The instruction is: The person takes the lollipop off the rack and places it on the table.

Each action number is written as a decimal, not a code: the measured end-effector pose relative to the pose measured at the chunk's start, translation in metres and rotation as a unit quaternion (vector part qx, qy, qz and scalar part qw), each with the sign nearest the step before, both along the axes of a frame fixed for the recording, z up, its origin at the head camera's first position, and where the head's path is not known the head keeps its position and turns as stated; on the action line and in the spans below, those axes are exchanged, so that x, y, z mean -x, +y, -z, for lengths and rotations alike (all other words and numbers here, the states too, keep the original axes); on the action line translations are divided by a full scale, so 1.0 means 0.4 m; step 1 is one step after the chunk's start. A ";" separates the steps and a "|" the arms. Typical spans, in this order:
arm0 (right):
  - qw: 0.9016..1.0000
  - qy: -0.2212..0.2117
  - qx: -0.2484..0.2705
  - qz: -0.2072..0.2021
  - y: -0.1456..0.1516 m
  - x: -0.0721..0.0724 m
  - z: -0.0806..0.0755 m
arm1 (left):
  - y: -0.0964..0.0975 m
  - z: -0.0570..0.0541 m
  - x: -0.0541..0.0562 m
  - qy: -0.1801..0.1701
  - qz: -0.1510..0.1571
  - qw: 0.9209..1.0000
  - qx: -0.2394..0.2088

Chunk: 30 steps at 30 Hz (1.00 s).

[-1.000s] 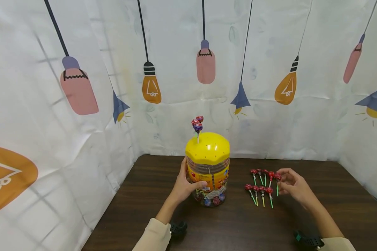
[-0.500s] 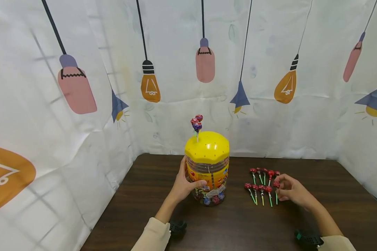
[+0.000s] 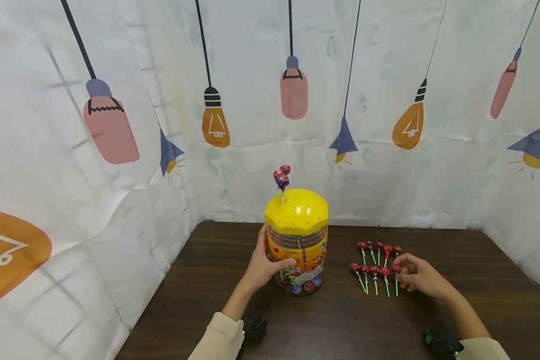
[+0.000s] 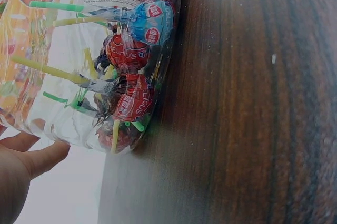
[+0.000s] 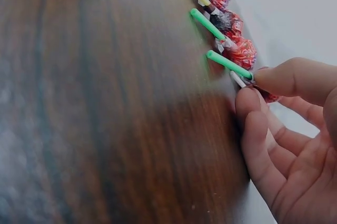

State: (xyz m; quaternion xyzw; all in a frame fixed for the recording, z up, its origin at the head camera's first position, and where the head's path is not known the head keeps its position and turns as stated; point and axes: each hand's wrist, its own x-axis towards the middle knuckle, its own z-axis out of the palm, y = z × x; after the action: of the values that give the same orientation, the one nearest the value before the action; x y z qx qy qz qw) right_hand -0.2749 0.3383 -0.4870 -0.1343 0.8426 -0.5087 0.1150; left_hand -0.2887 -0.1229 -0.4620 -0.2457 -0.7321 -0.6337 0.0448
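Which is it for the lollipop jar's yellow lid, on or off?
On. The yellow lid covers the top of the lollipop jar, and a few lollipops stick up from it.

The jar [image 3: 301, 265] has a dark-dotted yellow lid [image 3: 298, 212] and an orange-yellow label [image 3: 317, 253], with red-and-purple lollipops [image 3: 282, 179] at the lid's eleven o'clock. At the jar's four o'clock, red-wrapped lollipops [image 3: 374, 270] show green, yellow and white sticks [image 5: 208, 24]. The dark-brown table [image 3: 333, 320] is grain-streaked; beyond, at twelve, white cloth [image 3: 256, 170] carries pink, orange and blue lamps [image 3: 294, 94].
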 end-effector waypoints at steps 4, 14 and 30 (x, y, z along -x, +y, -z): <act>1.000 -0.002 -0.011 0.001 0.001 0.000 0.002 | 0.000 0.002 0.002 -0.001 0.003 1.000 -0.004; 0.999 0.011 -0.041 0.002 -0.001 -0.003 0.002 | -0.002 0.004 0.002 0.001 -0.001 1.000 -0.002; 0.999 0.009 -0.051 -0.006 0.004 -0.007 -0.011 | -0.002 0.005 0.003 0.000 0.000 1.000 -0.002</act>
State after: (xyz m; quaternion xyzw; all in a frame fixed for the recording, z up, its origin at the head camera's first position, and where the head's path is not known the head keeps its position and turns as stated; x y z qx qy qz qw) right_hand -0.2723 0.3398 -0.4828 -0.1373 0.8678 -0.4629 0.1173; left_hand -0.2901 -0.1237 -0.4641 -0.2455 -0.7306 -0.6355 0.0454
